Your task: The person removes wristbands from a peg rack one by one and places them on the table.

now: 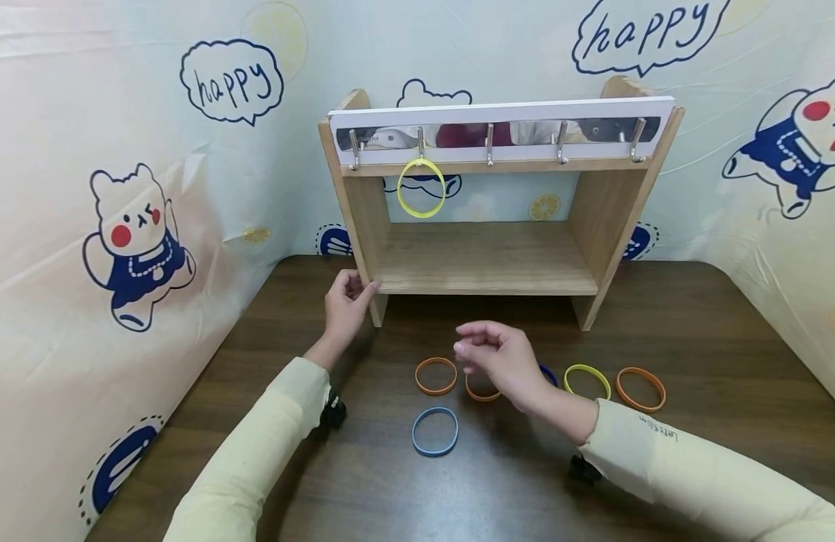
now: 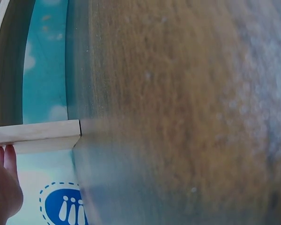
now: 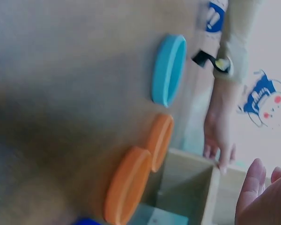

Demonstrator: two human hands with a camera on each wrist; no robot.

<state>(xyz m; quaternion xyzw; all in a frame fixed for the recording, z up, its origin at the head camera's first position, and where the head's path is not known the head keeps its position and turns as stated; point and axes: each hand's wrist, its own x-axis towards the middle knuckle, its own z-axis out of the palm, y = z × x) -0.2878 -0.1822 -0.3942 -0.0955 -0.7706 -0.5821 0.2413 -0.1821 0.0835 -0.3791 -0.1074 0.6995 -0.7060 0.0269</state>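
A wooden rack (image 1: 485, 278) stands on the table with a row of metal hooks (image 1: 489, 143) along its top rail. One yellow ring (image 1: 401, 197) hangs from the second hook from the left. My left hand (image 1: 345, 305) grips the rack's left side panel low down, thumb at the front edge and fingers against the outer face (image 2: 9, 164). Above the table, my right hand (image 1: 498, 357) holds nothing, its fingers loosely bent. Beneath it lies an orange ring (image 1: 483, 397), partly hidden by the hand. Another orange ring (image 1: 436, 391) lies to its left, and a light blue ring (image 1: 435, 453) nearer me.
To the right of my right hand lie a dark blue ring (image 1: 551, 376), mostly hidden, a yellow ring (image 1: 603, 376) and an orange ring (image 1: 641, 406). A printed cloth (image 1: 241, 196) surrounds the dark wooden table (image 1: 363, 482) at the back and sides.
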